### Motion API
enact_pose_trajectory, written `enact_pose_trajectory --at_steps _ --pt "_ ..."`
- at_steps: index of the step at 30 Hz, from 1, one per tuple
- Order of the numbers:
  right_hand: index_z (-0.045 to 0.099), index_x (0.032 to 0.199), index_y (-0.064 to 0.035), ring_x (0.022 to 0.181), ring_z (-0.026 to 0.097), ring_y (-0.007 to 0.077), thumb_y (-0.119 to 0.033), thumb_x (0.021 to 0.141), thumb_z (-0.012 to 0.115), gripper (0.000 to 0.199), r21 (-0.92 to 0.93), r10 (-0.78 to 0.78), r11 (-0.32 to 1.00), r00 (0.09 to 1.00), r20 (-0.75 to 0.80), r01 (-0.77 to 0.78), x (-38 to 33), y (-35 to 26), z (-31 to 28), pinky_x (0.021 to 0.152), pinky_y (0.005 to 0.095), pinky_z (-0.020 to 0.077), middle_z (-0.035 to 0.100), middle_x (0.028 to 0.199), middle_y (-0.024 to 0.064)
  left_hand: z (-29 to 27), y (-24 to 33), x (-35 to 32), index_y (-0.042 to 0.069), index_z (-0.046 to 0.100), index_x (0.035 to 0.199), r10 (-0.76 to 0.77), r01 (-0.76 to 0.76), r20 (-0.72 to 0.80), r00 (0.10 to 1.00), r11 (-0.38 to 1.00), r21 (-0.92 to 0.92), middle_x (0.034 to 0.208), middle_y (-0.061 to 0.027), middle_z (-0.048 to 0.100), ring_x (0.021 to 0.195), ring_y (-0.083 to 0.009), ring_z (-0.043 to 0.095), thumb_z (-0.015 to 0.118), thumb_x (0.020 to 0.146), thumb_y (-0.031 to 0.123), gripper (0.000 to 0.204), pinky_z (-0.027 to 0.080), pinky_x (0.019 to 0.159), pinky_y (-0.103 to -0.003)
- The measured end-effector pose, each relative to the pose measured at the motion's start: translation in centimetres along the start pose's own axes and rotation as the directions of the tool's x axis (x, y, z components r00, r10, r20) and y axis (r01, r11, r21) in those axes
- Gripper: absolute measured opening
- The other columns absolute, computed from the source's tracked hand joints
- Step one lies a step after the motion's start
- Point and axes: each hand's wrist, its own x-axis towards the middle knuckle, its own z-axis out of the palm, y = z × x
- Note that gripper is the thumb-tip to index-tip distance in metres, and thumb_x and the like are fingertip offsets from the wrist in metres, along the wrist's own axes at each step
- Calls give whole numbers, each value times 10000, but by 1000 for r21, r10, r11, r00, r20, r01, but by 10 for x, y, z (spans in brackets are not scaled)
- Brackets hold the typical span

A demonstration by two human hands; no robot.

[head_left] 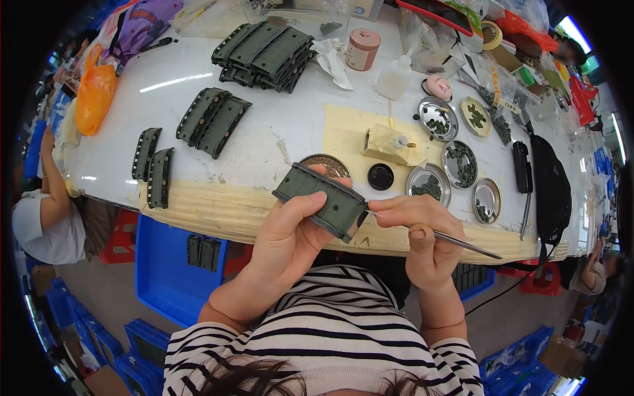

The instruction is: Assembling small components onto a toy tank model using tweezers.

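Note:
In my left hand (290,228) I hold a dark green, slightly curved model panel (323,201) with ribbed edges, its thumb lying across the top. My right hand (426,231) pinches slim metal tweezers (462,244). Their tip meets the panel's right end, and whether a small part sits between the points cannot be seen. Behind the panel, partly covered by it and my fingers, is a round tin (327,164) of small brownish bits. A black round cap (380,176) lies just beyond my right hand.
Round tins of small green parts (460,164) stand at the right, near a tape-wrapped block (389,145) holding a small bottle. Similar green panels (264,53) are stacked at the back, with others at the left. A blue tray (165,277) sits below the table's front edge.

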Motion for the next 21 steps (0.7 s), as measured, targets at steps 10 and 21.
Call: enact_pose_trajectory --at_steps 10,21 --pt "695 932 27 853 668 244 -69 889 576 159 -17 13 1000 1000 16 -13 2 -2 0 764 313 522 707 952 161 4 1 0 104 467 1215 -15 14 -36 999 999 -34 1202 -144 576 1060 -215 623 542 922 64 305 567 879 -361" --pt "693 950 32 857 675 247 -25 873 576 151 -83 -24 996 999 31 26 2 -2 2 774 310 531 703 963 156 -1 -1 0 82 469 1263 10 -10 -15 1000 1000 1 1212 -154 583 1120 -236 596 502 933 76 332 533 943 -391"
